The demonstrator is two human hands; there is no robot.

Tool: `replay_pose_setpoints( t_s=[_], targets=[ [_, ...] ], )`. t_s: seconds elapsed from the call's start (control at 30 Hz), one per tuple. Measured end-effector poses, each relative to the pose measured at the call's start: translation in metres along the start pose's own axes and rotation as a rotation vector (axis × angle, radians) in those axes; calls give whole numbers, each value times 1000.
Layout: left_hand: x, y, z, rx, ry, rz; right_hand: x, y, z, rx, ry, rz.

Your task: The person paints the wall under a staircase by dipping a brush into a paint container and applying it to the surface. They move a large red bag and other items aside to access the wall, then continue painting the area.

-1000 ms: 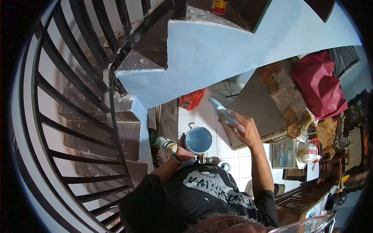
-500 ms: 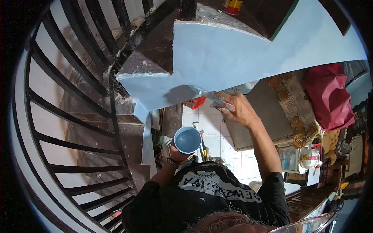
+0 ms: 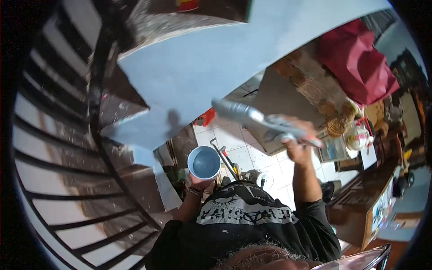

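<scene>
My left hand (image 3: 202,182) is wrapped round the underside of a light blue cup (image 3: 204,162), which shows blue-grey paint inside. In my right hand (image 3: 299,146) is a paintbrush (image 3: 256,116) with a grey handle and a red end, blurred by motion. Its head points up and left, apart from the light blue stair side panel (image 3: 193,67). The cup stands upright below the panel's lower edge.
Dark railing bars (image 3: 72,169) curve along the left. A maroon cloth (image 3: 357,63) lies at the upper right by a covered table. Tools (image 3: 230,163) are on the white tiled floor (image 3: 238,155). A red and yellow can (image 3: 187,4) stands on an upper step.
The brush has left the panel and moved right and down with my right hand. The view has turned and shifted, so the panel and railing appear further left.
</scene>
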State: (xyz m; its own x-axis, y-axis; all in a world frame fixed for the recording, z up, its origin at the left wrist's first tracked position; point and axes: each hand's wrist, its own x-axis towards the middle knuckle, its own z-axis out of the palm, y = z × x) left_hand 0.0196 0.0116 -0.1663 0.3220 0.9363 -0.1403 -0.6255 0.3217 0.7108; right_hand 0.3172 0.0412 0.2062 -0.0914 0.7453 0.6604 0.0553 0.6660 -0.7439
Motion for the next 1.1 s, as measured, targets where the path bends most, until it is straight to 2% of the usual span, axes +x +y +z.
replay_pose_setpoints(
  t_s=[0.07, 0.1, 0.17, 0.3, 0.33, 0.37, 0.47, 0.57, 0.67, 0.8, 0.83, 0.97, 1.1],
  targets=[
    [14, 22, 33, -432, -56, -149, -37, 17, -10, 82, 33, 255],
    [25, 30, 53, -701, -93, -239, -55, 28, -14, 103, 133, 341],
    [44, 26, 68, -260, -65, -157, -79, 31, -26, 108, 290, 455],
    [81, 27, 100, -311, -111, -290, -89, 17, -48, 102, 512, 440],
    [90, 38, 125, -535, 3, -425, -90, 15, -54, 99, 558, 426],
    [98, 37, 138, -447, 62, -424, -92, 13, -59, 39, 584, 423],
    [128, 20, 140, -528, -160, -432, -91, 0, -63, -21, 659, 484],
    [147, 20, 157, -496, -280, -419, -88, -11, -69, -92, 583, 523],
    [155, 17, 167, -457, -278, -426, -79, -15, -66, -182, 464, 573],
    [157, 14, 182, -426, -369, -392, -73, 5, -63, -431, 194, 619],
    [155, 15, 189, -519, -393, -440, -72, 14, -62, -524, 135, 561],
    [153, 16, 205, -595, -527, -408, -75, 37, -59, -689, 72, 559],
    [150, 17, 214, -255, -384, -367, -79, 47, -58, -754, 31, 609]
  ],
)
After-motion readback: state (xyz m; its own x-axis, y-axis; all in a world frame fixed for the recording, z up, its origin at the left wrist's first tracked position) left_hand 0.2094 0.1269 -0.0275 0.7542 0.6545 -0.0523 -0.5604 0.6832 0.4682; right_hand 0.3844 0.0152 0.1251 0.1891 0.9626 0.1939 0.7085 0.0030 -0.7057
